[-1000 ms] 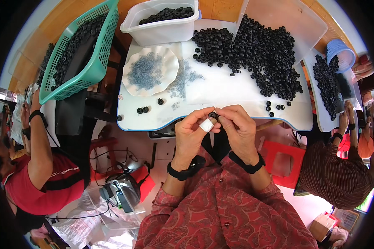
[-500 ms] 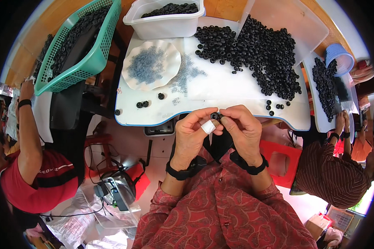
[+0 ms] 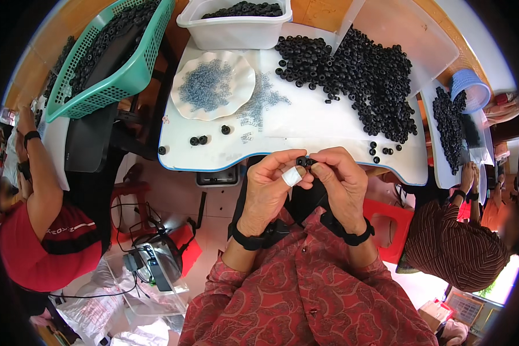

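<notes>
Just beyond the table's near edge, my left hand (image 3: 266,187) pinches a small black ring-like part (image 3: 301,161) between thumb and fingertips. A white wrap (image 3: 291,176) covers part of one of its digits. Opposite it, my right hand (image 3: 345,183) has thumb and forefinger closed on the right side of the black part. Whether a second small piece sits between the right fingertips is too small to tell. On the table ahead are several loose black ring parts (image 3: 202,140) and a scalloped white plate (image 3: 245,95) holding small clear bluish pieces (image 3: 205,86).
A large heap of black ring parts (image 3: 380,86) covers the table's right side, beside a clear plastic sheet (image 3: 421,43). At the back stands a white tub (image 3: 236,34); a green basket (image 3: 118,83) is at left. People work on both sides. A red stool (image 3: 389,222) stands at right.
The black part has turned slightly between my fingertips, and more of it shows toward the right fingers. Both hands stay in nearly the same place; the whole view has shifted a little.
</notes>
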A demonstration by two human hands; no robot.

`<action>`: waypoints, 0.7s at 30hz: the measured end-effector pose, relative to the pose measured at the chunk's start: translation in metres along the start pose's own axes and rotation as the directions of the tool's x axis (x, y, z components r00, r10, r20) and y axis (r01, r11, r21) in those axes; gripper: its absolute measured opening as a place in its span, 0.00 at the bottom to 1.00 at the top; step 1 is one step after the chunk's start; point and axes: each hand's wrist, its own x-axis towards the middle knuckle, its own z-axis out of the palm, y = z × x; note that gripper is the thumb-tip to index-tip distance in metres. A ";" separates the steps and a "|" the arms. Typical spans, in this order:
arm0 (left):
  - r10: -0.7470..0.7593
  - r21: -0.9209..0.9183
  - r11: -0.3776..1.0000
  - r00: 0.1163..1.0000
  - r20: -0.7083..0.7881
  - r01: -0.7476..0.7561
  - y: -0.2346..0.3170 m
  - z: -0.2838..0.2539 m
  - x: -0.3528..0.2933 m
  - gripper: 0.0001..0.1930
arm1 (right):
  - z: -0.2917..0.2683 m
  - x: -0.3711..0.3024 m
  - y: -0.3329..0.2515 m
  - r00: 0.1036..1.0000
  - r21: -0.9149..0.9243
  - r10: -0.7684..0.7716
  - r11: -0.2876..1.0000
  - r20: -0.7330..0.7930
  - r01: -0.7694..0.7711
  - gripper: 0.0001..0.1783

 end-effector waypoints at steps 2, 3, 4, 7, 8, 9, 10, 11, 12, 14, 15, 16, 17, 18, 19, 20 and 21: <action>-0.007 -0.011 1.000 1.000 -0.003 0.007 0.001 0.001 0.000 0.18 | 0.001 0.000 0.000 1.000 0.017 0.015 1.000 -0.006 -0.015 0.08; -0.008 -0.075 0.997 1.000 0.013 0.009 -0.001 0.000 0.000 0.18 | 0.001 -0.001 0.001 0.999 0.037 0.030 0.999 -0.012 -0.030 0.09; -0.009 -0.137 0.990 1.000 0.029 0.013 -0.003 -0.002 0.001 0.17 | 0.002 -0.002 0.001 0.999 0.058 0.047 0.997 -0.019 -0.046 0.09; -0.029 -0.291 0.955 0.997 0.070 0.048 -0.010 -0.011 0.004 0.18 | 0.004 -0.001 0.000 1.000 0.057 0.028 0.998 -0.012 -0.027 0.09; -0.038 -0.336 0.940 0.996 0.083 0.064 -0.012 -0.013 0.005 0.19 | 0.005 0.000 -0.001 1.000 0.036 0.014 0.999 -0.012 -0.014 0.09; -0.041 -0.348 0.935 0.996 0.083 0.067 -0.013 -0.014 0.005 0.19 | 0.005 0.001 -0.002 1.000 0.016 0.000 1.000 -0.012 0.000 0.09; -0.045 -0.359 0.930 0.995 0.084 0.072 -0.014 -0.014 0.006 0.19 | 0.006 0.002 -0.002 1.000 -0.005 -0.014 1.000 -0.014 0.014 0.09; -0.049 -0.371 0.925 0.995 0.085 0.077 -0.014 -0.015 0.006 0.19 | 0.006 0.002 -0.002 1.000 -0.029 -0.028 0.999 -0.013 0.027 0.09; -0.049 -0.375 0.924 0.995 0.086 0.078 -0.015 -0.015 0.007 0.19 | 0.006 0.003 -0.001 0.999 -0.053 -0.041 0.998 -0.012 0.040 0.08; -0.048 -0.384 0.920 0.995 0.083 0.076 -0.016 -0.016 0.007 0.19 | 0.006 0.003 -0.001 0.998 -0.092 -0.061 0.994 -0.004 0.060 0.08; -0.041 -0.360 0.931 0.996 0.084 0.069 -0.016 -0.016 0.007 0.19 | 0.007 0.004 -0.002 0.998 -0.109 -0.068 0.992 0.000 0.068 0.08; -0.036 -0.334 0.940 0.996 0.086 0.063 -0.016 -0.016 0.006 0.19 | 0.007 0.004 -0.002 0.997 -0.124 -0.075 0.989 0.003 0.074 0.08; -0.030 -0.309 0.950 0.996 0.088 0.056 -0.016 -0.016 0.006 0.19 | 0.007 0.004 -0.002 0.997 -0.159 -0.073 0.985 0.006 0.073 0.08; -0.034 -0.272 0.961 0.997 0.073 0.053 -0.015 -0.014 0.006 0.18 | 0.006 0.004 -0.003 0.997 -0.194 -0.071 0.978 0.009 0.071 0.07; -0.038 -0.233 0.971 0.998 0.054 0.050 -0.012 -0.011 0.004 0.17 | 0.006 0.003 -0.003 0.998 -0.225 -0.067 0.972 0.015 0.068 0.07; -0.041 -0.194 0.980 0.999 0.034 0.047 -0.011 -0.009 0.003 0.16 | 0.006 0.004 -0.005 0.998 -0.245 -0.065 0.967 0.018 0.068 0.07; -0.036 -0.190 0.981 0.999 0.034 0.042 -0.011 -0.008 0.002 0.16 | 0.006 0.005 -0.009 0.998 -0.265 -0.064 0.962 0.021 0.067 0.07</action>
